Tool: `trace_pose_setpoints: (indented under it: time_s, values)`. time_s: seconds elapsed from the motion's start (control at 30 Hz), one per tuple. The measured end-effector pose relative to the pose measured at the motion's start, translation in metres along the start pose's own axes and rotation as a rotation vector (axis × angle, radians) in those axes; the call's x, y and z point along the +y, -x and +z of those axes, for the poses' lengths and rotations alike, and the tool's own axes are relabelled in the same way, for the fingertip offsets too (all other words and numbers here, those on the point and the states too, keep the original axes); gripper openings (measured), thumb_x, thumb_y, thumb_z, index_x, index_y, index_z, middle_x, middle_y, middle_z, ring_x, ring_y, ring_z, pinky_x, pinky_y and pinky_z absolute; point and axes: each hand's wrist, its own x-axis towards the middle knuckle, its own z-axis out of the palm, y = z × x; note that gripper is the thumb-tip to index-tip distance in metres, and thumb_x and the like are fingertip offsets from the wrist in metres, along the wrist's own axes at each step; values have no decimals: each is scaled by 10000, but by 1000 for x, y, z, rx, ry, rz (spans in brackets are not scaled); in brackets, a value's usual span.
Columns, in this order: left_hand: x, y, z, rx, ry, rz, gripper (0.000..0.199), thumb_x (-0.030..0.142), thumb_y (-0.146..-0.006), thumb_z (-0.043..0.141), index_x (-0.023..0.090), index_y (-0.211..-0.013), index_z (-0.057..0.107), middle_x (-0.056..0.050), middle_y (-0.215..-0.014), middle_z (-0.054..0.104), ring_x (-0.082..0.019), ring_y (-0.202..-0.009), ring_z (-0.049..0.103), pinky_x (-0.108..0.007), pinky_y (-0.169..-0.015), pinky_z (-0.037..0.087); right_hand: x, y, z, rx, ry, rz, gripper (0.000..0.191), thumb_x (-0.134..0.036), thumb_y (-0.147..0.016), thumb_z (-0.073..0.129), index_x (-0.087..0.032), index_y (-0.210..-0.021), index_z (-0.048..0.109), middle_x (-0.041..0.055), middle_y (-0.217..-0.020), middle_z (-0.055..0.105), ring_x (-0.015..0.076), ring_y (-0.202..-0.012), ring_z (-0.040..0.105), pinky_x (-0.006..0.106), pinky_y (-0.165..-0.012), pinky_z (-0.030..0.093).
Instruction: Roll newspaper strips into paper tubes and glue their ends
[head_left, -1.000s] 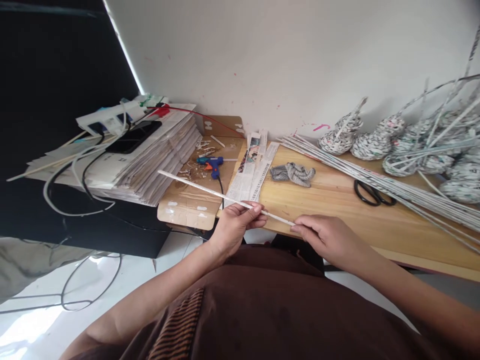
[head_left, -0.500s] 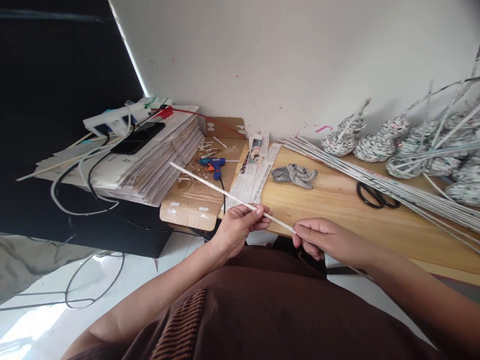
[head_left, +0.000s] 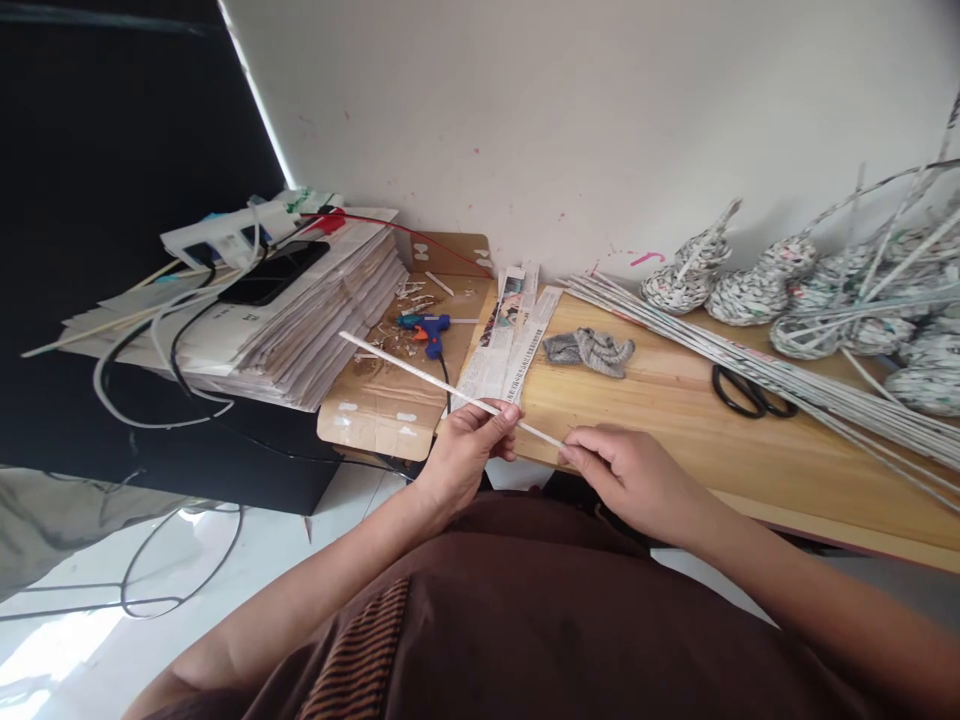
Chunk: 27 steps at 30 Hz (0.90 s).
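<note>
A thin white paper stick (head_left: 409, 368) slants from above the cardboard down to the right, in front of my body. My left hand (head_left: 478, 440) pinches it near its middle between thumb and fingers. Closed on its lower right end is my right hand (head_left: 619, 465), with the fingertips curled. Beyond the stick, a blue and orange glue gun (head_left: 429, 328) lies on the cardboard (head_left: 375, 405). Flat newspaper strips (head_left: 525, 345) lie on the wooden table (head_left: 660, 430) past my left hand.
A grey cloth (head_left: 590, 350), black-handled scissors (head_left: 746, 392) and a bundle of paper sticks (head_left: 787, 375) lie on the table. Woven paper shapes (head_left: 686, 272) stand by the wall. At left, a paper stack (head_left: 300, 335) bears a phone (head_left: 275, 272), power strip (head_left: 225, 235) and cables.
My right hand has moved left and slightly up, closer to my left hand. The stick has shifted slightly, still between both hands.
</note>
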Motion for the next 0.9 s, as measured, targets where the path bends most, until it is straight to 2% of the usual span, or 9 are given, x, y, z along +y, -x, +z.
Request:
trace_pose_setpoints:
  time_s: [0.13,0.2,0.3,0.37,0.5,0.57,0.77,0.83,0.9]
  values:
    - [-2,1,0,-61,16,4,278,360,-717,777,140,-811,637,26,-618,549,-78,-549,497,-225,-550,432,7,-1,-7,-340,-501,190,514,-574,-961,323,-157,-886,613,-24,-561,471,127,-546,482,272,-600,421]
    - [-4,1,0,-75,-4,-3,282,366,-720,776,140,-823,641,22,-620,572,-75,-543,502,-217,-541,423,6,-1,-6,-285,-422,170,475,-578,-944,375,-164,-911,606,-16,-598,503,133,-573,496,270,-597,408]
    - [-5,-1,-1,-67,-55,-6,282,365,-735,766,134,-838,641,3,-624,616,-73,-535,520,-198,-512,398,1,0,-1,-11,-36,0,344,-498,-933,460,-192,-897,612,30,-728,588,169,-701,532,291,-661,383]
    - [-5,-1,-1,-49,-66,0,280,350,-734,768,129,-849,640,-6,-628,632,-79,-554,546,-191,-514,400,-1,0,1,61,80,-71,333,-460,-947,439,-191,-866,619,53,-770,603,188,-760,543,307,-703,379]
    - [-4,0,-1,-59,-66,12,272,334,-732,772,119,-844,648,-14,-641,641,-87,-590,575,-190,-544,424,2,-2,-2,-264,-347,103,472,-529,-983,296,-181,-905,604,-6,-606,530,142,-592,527,277,-631,415]
    - [-5,1,-1,-70,-63,8,272,338,-730,774,118,-840,656,-16,-645,642,-87,-592,575,-192,-549,428,2,-3,-4,-339,-475,153,489,-558,-974,303,-172,-929,598,-26,-574,505,130,-560,516,264,-608,422]
    - [-11,0,0,-154,-86,-22,256,327,-735,772,119,-854,683,-14,-674,632,-84,-591,547,-209,-560,432,-11,-4,1,23,5,-59,307,-422,-958,453,-194,-839,621,25,-749,644,145,-689,556,263,-664,374]
    - [-13,0,0,-162,-101,-25,253,329,-730,774,123,-847,686,-14,-666,633,-88,-584,542,-217,-564,435,-12,-5,4,63,49,-96,294,-402,-956,459,-195,-843,633,42,-792,660,158,-732,569,271,-686,379]
    - [-14,0,0,-162,-114,-12,245,330,-729,773,122,-827,691,-22,-657,639,-97,-590,547,-225,-573,440,-10,-6,6,15,-67,-55,325,-432,-956,449,-192,-818,620,31,-749,652,145,-690,567,262,-664,392]
